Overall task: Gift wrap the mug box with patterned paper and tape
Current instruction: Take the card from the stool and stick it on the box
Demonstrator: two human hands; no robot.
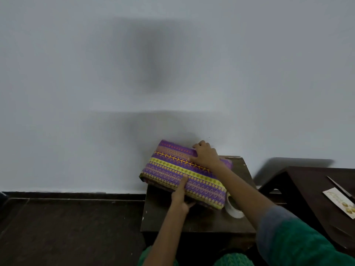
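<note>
A: Nearest the camera was a green sleeve (299, 244) with a grey cuff, low on the right, and green cloth at the bottom edge.

B: And the hands?

A: The left hand (181, 198) held the near long edge of the wrapped mug box (182, 173), thumb laid flat on top, fingers curled underneath. The right hand (205, 154) lay on the far right part of the box, fingers bent over its far edge; a grip on the patterned paper there.

B: Where was the box?

A: On a small dark worktop (192, 217) against the pale wall (172, 64), turned at an angle, its far left corner overhanging the worktop. Purple, yellow and orange banded paper covered every side that showed.

B: Tape?

A: A roll of clear tape (233, 207) stood on the worktop, touching the box's near right corner, partly behind the right forearm.

B: Anything else?

A: A second dark table (307, 189) on the right carried a printed card (341, 204) and a thin dark tool (340, 188), too blurred to name.
</note>
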